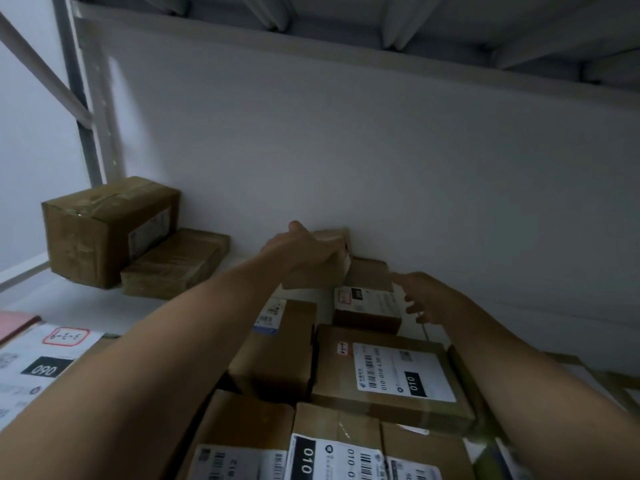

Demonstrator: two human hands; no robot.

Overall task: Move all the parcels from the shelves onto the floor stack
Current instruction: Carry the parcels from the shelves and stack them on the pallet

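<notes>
Head view: at frame centre my left hand [306,259] clasps a small parcel [334,235]; right hand [420,296] hangs spread, empty. One-handed, it may slip loose.

"Which parcel's in hand?"

"The small brown cardboard box [334,236] at the back of the white shelf [69,299] — the left hand [304,254] grips it. The right hand [424,299] hovers, fingers spread, just beside a labelled brown cardboard carton [367,308]."
</notes>
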